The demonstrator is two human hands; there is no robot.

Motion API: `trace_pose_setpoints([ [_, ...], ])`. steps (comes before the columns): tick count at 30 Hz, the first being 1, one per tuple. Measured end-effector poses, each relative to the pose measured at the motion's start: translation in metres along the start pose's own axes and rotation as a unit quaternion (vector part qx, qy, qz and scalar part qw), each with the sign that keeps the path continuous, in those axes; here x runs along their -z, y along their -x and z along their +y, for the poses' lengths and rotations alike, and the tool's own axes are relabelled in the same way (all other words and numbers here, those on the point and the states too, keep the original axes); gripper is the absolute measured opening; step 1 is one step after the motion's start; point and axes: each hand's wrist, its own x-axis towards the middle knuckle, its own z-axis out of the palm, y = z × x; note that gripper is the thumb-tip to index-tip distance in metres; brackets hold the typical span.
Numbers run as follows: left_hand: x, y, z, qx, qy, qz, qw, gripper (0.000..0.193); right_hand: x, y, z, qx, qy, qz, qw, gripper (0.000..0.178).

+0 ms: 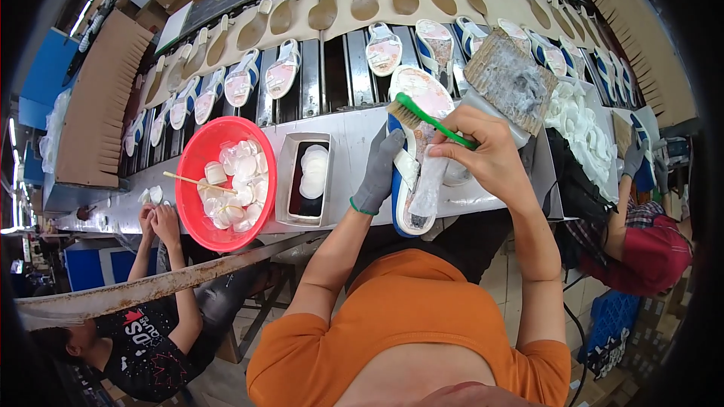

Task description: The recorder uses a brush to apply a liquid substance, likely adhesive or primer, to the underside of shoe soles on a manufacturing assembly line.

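Observation:
A sandal with a blue and white edge (400, 200) is held upright in front of me, its pinkish, patterned footbed facing me. Around its left edge closes my left hand (375, 173), in a grey glove. My right hand (483, 147), bare, is closed on a green brush (445, 130) whose pale bristles point left, over the sandal's upper part. Between the same hand's fingertips hangs a whitish translucent strip (431, 185), its lower end lying against the sandal's heel part. Whether the strip is stuck there I cannot tell.
A red basin (270, 181) with white round pads and a stick stands left, beside a white box (280, 196) of similar pads. Sandals (282, 69) and brown soles (323, 11) line the conveyor. A stained board (513, 79) lies right. People work on both sides.

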Motion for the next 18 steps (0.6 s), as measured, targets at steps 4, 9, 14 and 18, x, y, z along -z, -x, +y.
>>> trace_pose_setpoints([
  [4,-0.003,0.003,-0.002,-0.018,0.019,0.008,1.000,0.048,-0.007,0.004,0.007,0.042,0.112,0.053,0.991,0.029],
  [9,0.003,0.001,-0.004,0.004,0.024,0.000,1.000,0.066,-0.010,0.001,0.007,0.039,0.169,0.162,0.972,0.045],
  [14,0.002,-0.007,-0.004,0.006,0.079,0.011,0.997,0.064,0.001,-0.001,0.006,0.022,0.134,0.201,0.970,0.040],
  [18,0.011,-0.013,-0.001,0.012,0.129,0.012,0.991,0.056,0.011,0.016,0.008,0.063,0.141,0.160,0.975,0.018],
])
